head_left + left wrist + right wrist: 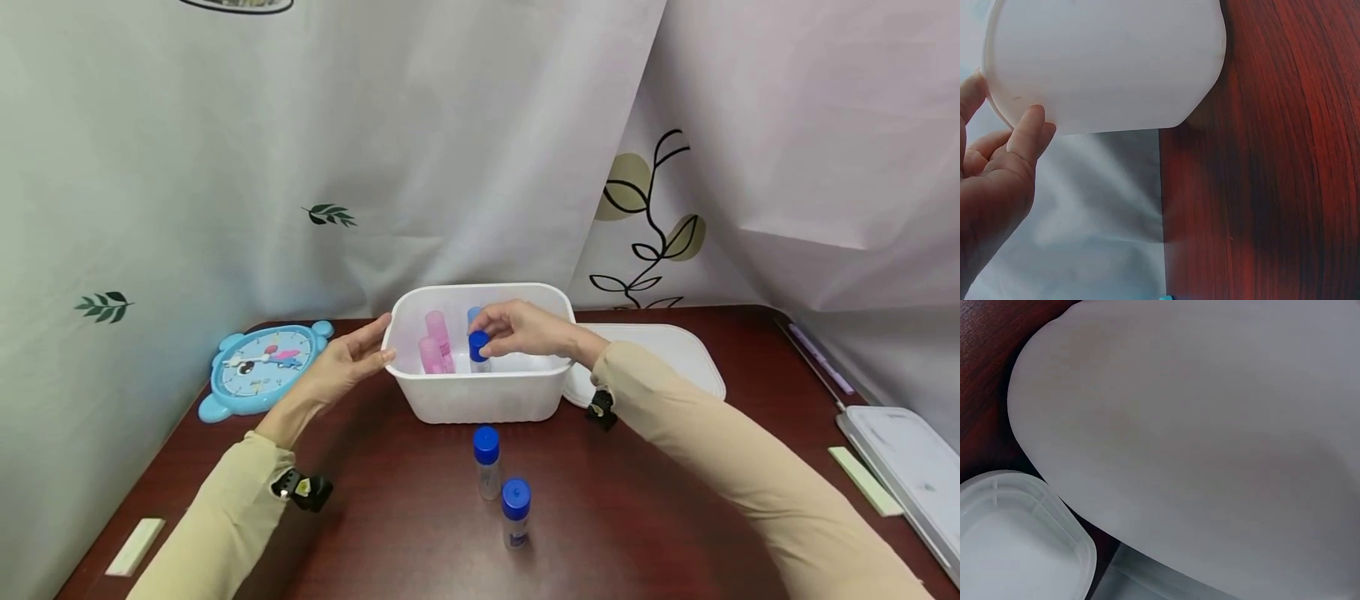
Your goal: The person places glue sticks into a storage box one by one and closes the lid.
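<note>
Head high; wrists perhaps tub-close [480,396].

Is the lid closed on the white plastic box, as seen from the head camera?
No, the white plastic box is open, and its lid lies on the table to the right of it.

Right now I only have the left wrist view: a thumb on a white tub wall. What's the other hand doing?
Observer: The right hand pinches a blue-capped bottle inside the white tub.
Operator: Anything else in the tub?
Observer: Two pink bottles stand at its left side.
Operator: More bottles outside?
Observer: Two blue-capped ones stand upright on the table in front of the tub.
Operator: Lid?
Observer: The white lid lies flat, right of the tub.
</note>
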### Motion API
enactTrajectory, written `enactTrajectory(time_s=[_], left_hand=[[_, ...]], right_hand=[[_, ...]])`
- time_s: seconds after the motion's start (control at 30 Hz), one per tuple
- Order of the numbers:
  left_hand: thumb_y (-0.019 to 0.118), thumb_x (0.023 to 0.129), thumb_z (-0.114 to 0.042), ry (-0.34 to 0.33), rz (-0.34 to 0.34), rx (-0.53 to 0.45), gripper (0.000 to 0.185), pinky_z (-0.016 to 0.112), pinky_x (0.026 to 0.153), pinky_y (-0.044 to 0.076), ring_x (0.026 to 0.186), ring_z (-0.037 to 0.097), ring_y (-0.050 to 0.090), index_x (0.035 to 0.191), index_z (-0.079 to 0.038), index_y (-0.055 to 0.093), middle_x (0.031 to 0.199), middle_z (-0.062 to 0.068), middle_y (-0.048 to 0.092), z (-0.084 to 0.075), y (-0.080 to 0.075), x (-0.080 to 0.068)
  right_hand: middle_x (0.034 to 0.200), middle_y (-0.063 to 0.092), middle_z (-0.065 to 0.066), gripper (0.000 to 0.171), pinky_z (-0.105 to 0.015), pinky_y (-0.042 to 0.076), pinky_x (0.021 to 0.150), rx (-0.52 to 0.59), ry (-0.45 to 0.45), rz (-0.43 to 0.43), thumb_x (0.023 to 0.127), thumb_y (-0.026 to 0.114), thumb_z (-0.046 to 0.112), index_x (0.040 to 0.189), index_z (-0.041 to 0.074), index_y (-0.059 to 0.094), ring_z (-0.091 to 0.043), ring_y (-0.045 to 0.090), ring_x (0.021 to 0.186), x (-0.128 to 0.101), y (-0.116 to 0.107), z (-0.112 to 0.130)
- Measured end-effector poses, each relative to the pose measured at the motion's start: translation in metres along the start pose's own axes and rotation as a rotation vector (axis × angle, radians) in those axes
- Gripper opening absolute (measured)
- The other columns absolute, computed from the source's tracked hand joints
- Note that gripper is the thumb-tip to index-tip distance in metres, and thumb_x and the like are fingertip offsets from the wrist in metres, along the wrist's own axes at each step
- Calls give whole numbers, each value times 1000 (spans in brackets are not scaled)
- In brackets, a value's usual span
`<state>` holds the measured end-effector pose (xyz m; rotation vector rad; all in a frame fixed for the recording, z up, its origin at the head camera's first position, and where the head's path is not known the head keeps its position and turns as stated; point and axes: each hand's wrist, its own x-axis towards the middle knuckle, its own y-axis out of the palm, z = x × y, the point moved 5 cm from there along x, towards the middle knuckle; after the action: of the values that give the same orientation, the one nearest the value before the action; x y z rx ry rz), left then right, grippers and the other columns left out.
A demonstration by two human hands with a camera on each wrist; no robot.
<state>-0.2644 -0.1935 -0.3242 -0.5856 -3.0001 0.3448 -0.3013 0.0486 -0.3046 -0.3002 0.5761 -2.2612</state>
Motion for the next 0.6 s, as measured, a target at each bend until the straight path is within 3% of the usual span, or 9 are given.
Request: enactTrajectory(time_s=[0.27,0.47,0.6], left_hand=[[54,95,-10,-8,-2,-9,67,10,89,44,136,36,29,149,-1,15,155,16,19,-1,0,0],[55,95,-11,-7,-4,-11,68,11,88,45,136,36,30,149,-1,15,155,16,19,0,-1,0],[54,96,-10,-4,-4,-8,67,10,89,43,136,36,29,149,0,15,155,17,18,0,0,0]], right_hand=[[108,65,-18,32,-29,53,86,-15,-12,54,85,64,-3,115,-10,57,-22,64,101,4,3,-2],[123,58,-24,38,-30,49,94,-47,-43,85,86,64,-3,122,-11,54,-29,59,113,2,2,-1],[127,56,-25,39,-34,46,98,-49,-94,24,88,63,0,125,-8,54,-29,56,118,-7,-3,12]])
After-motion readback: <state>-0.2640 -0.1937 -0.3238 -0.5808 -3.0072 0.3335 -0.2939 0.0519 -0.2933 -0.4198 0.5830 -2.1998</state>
